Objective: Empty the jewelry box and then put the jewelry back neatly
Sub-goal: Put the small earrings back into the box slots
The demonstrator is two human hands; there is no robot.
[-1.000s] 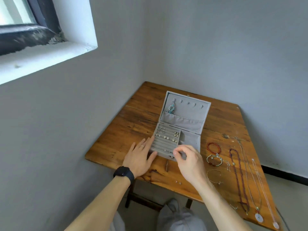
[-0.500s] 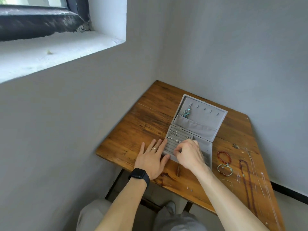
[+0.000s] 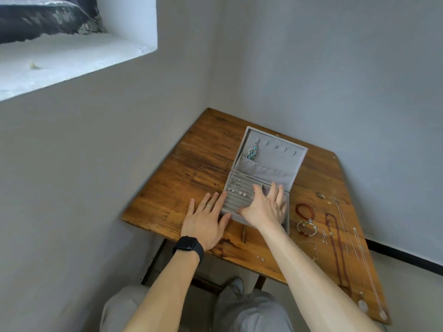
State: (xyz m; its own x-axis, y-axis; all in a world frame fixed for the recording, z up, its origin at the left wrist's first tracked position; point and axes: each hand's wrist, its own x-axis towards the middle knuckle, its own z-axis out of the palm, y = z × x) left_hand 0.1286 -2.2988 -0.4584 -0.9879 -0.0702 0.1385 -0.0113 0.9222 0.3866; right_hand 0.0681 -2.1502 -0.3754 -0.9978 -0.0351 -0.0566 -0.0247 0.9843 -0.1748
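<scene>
A grey velvet jewelry box (image 3: 271, 161) stands open on the wooden table (image 3: 191, 178), its lid upright. A turquoise pendant (image 3: 252, 152) hangs on a hook in the lid. Several small earrings (image 3: 237, 188) sit in the ring rows of the base. My left hand (image 3: 206, 219) lies flat on the table, fingers spread, touching the box's left front edge. My right hand (image 3: 266, 207) hovers over the right half of the base with fingers spread, holding nothing. To the right lie a red bead bracelet (image 3: 305, 210), a silver bangle (image 3: 307, 227), a dark red necklace (image 3: 335, 243) and thin chains (image 3: 354, 243).
The table sits in a corner between two grey walls. A window ledge (image 3: 72, 56) is at the upper left. A thin bangle (image 3: 309, 248) and tiny studs (image 3: 260, 258) lie near the table's front edge. My knees (image 3: 249, 307) are below the table edge.
My right hand went from pinched fingers at the box's front to an open, spread hand over the right half of the base. The camera view shifted left. My left hand stayed put.
</scene>
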